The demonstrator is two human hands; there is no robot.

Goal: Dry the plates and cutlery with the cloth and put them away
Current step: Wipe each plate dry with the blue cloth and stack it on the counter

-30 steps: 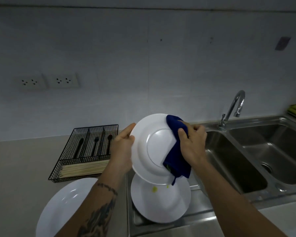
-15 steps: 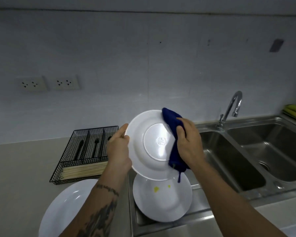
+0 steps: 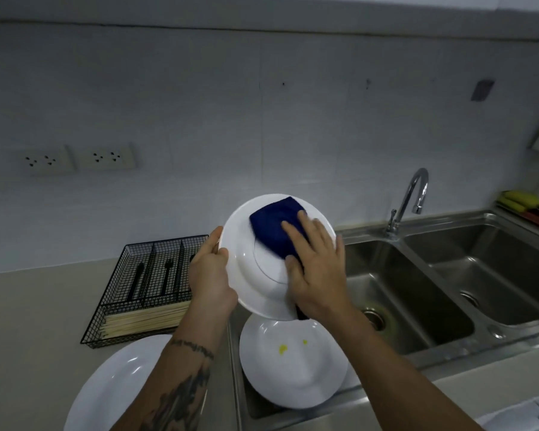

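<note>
Three white plates are visible. Nearest, one plate [image 3: 112, 390] lies flat on the countertop [image 3: 28, 337] at its front edge, partly behind the tattooed left forearm. A second plate [image 3: 293, 365] with two small yellow spots lies on the steel draining board, at the left end of the double sink [image 3: 423, 293]. The third plate [image 3: 252, 275] is held up above it, tilted, with its underside toward the camera.

The left hand [image 3: 210, 275] grasps the left rim of this raised plate, with the thumb on the near face and the fingers behind it. The right hand [image 3: 318, 269] lies with straight, spread fingers on one blue cloth [image 3: 276, 228] and presses it flat against the plate's underside; a dark corner of cloth also shows below the palm.

Farther back, one black wire cutlery basket [image 3: 147, 284] stands on the countertop near the wall, with dark-handled cutlery [image 3: 168, 273] in its compartments and a bundle of pale sticks [image 3: 143, 320] at its front. One tap [image 3: 413, 194] rises behind the sink. Two sockets [image 3: 78, 157] are on the wall.

Compared with half a second ago, the cloth is no longer bunched in the right hand at the plate's right rim; it is now spread over the upper middle, and the fingers have opened flat.
</note>
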